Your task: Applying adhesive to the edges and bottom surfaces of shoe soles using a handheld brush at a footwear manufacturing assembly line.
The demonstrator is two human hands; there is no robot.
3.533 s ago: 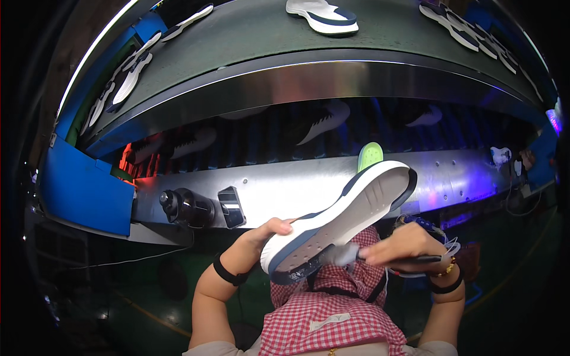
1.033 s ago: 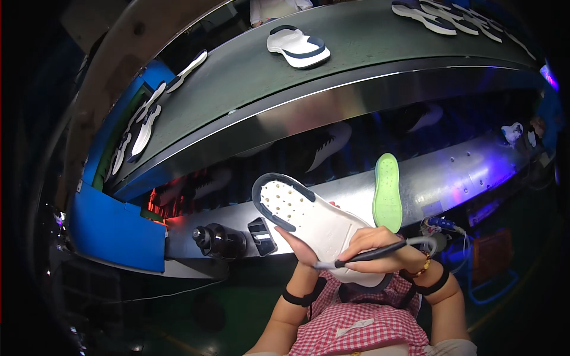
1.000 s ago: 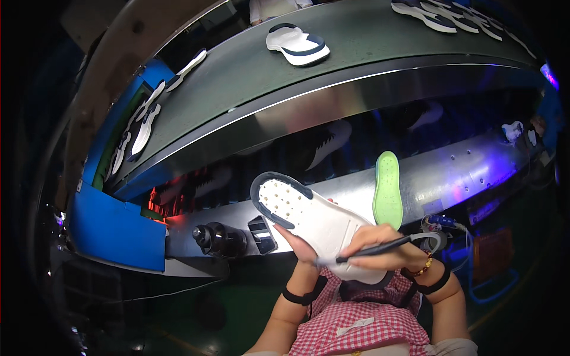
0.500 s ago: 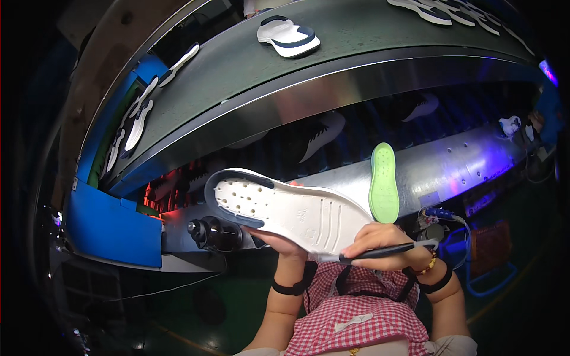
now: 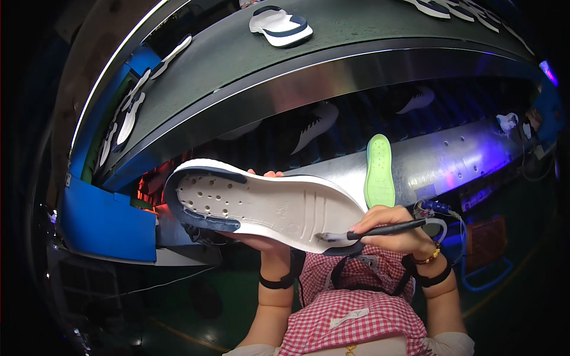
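A white shoe sole (image 5: 279, 204) with dark blue edging lies tilted in my left hand (image 5: 261, 242), its hollow inner face up. My left palm is beneath the near edge and fingertips show over the far edge. Holes dot the sole's left end, and grooves cross its middle. In my right hand (image 5: 395, 228) is a glue brush (image 5: 386, 229) with a black handle and a pale hose curving off its back end. The brush's bristles touch the inside of the sole near its right end. Beyond my right hand, a lime green sole-shaped piece (image 5: 380, 172) lies on the metal shelf.
A dark green conveyor belt (image 5: 219, 83) curves across the far side, carrying a pair of soles (image 5: 280, 26) and more at both ends. Its metal rim (image 5: 285, 95) overhangs the shelf (image 5: 415, 160). A blue panel (image 5: 107, 222) stands left; a blue-framed stool (image 5: 485, 249) stands right.
The sole has moved left and nearer, its inner face turned more upward. The brush tip has gone from the sole's near edge to its inner surface.
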